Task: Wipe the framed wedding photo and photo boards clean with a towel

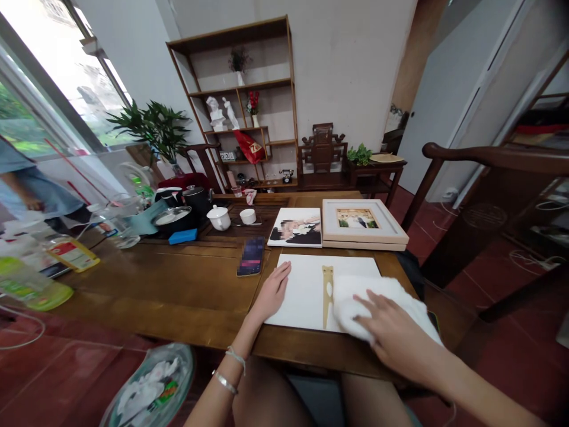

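My left hand (272, 293) lies flat with fingers stretched out on the left edge of a white panel (302, 296) at the table's front. My right hand (386, 323), its fingers spread, presses on a fluffy white cloth (398, 290) covering the panel's right side; it is slightly blurred. Between the hands, a flat tan strip (328, 279) with an eared top and a pale oval lies upright on the panel. Behind it are a photo print (296, 227) and a light wooden picture frame (364, 222). A phone (251, 257) lies to the left.
A white lidded teapot (219, 217), a white cup (248, 216), a blue block (182, 236) and bottles (73, 252) stand on the wooden table (178, 296). A bin (149, 385) is below, a chair (484, 207) at right. Another person (35, 184) stands at left.
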`<action>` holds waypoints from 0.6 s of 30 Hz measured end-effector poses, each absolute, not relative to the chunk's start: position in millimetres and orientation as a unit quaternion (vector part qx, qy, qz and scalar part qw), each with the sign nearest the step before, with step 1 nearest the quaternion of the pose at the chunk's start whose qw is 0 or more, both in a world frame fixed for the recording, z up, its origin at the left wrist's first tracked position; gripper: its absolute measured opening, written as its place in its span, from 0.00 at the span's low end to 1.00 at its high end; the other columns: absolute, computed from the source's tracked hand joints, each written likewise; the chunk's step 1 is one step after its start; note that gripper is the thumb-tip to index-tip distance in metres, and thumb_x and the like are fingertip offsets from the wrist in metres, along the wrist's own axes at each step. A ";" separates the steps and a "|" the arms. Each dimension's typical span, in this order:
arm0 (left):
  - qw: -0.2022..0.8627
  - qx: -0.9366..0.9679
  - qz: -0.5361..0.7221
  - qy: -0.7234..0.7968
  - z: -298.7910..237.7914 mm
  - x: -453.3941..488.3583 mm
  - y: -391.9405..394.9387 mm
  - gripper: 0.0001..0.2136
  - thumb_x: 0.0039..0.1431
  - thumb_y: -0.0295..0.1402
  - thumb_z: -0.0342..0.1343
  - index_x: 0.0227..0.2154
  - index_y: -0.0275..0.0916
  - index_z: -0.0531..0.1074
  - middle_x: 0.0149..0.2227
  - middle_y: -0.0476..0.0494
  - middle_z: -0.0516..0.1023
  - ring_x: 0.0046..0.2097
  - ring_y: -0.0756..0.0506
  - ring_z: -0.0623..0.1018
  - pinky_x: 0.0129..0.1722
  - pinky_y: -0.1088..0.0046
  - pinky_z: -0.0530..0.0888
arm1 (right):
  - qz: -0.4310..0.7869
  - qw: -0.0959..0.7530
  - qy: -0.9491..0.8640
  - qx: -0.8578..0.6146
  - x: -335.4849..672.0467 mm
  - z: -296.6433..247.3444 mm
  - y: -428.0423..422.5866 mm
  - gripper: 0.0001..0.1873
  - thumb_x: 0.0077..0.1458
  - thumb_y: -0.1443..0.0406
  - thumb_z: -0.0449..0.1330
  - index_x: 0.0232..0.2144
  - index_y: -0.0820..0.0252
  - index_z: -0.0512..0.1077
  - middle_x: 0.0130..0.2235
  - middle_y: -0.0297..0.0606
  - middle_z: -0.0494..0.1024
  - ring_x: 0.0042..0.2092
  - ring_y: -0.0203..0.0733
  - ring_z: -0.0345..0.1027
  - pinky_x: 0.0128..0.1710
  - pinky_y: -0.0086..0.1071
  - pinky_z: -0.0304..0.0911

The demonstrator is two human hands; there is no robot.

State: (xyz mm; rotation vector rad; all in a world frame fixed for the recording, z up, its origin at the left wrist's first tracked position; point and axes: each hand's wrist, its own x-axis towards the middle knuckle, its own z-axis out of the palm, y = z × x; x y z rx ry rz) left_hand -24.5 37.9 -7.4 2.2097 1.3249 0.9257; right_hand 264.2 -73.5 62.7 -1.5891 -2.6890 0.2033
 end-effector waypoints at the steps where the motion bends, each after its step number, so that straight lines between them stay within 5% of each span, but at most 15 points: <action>1: 0.201 0.791 0.330 0.475 -7.2 -24.4 37.9 0.19 0.64 0.31 0.42 0.56 0.39 0.67 0.61 0.40 0.65 0.64 0.43 0.63 0.65 0.55 0.56 | 0.082 0.000 -0.865 -0.495 263.0 66.0 -86.2 0.25 0.43 0.71 0.57 0.46 0.56 0.75 0.60 0.47 0.64 0.61 0.66 0.52 0.58 0.59 0.49; 5: 0.200 0.792 0.329 0.475 -6.1 -24.0 38.1 0.20 0.64 0.31 0.41 0.56 0.38 0.67 0.61 0.40 0.65 0.64 0.44 0.63 0.65 0.56 0.56 | 0.113 0.022 -0.879 -0.462 268.6 72.5 -90.0 0.19 0.44 0.70 0.58 0.41 0.54 0.75 0.58 0.45 0.67 0.60 0.61 0.54 0.59 0.56 0.49; 7: 0.200 0.791 0.325 0.478 -5.5 -23.8 38.2 0.20 0.64 0.32 0.41 0.56 0.37 0.67 0.61 0.40 0.65 0.64 0.43 0.63 0.65 0.56 0.56 | 0.100 0.055 -0.879 -0.464 275.8 69.0 -63.8 0.11 0.50 0.66 0.58 0.37 0.57 0.76 0.60 0.46 0.63 0.63 0.60 0.50 0.60 0.56 0.47; 11: 0.198 0.793 0.319 0.480 -4.2 -23.7 38.1 0.20 0.64 0.32 0.41 0.56 0.36 0.67 0.61 0.39 0.65 0.63 0.43 0.63 0.65 0.56 0.57 | 0.060 0.101 -0.873 -0.474 287.0 56.4 -3.7 0.14 0.57 0.60 0.54 0.36 0.63 0.75 0.65 0.49 0.53 0.66 0.62 0.38 0.60 0.61 0.39; 18: 0.192 0.793 0.321 0.481 -3.6 -23.6 38.2 0.20 0.64 0.34 0.42 0.55 0.34 0.67 0.61 0.38 0.66 0.63 0.43 0.64 0.64 0.58 0.59 | 0.087 0.006 -0.890 -0.448 277.3 67.6 -45.2 0.27 0.42 0.77 0.52 0.46 0.63 0.72 0.65 0.48 0.54 0.66 0.61 0.37 0.61 0.62 0.39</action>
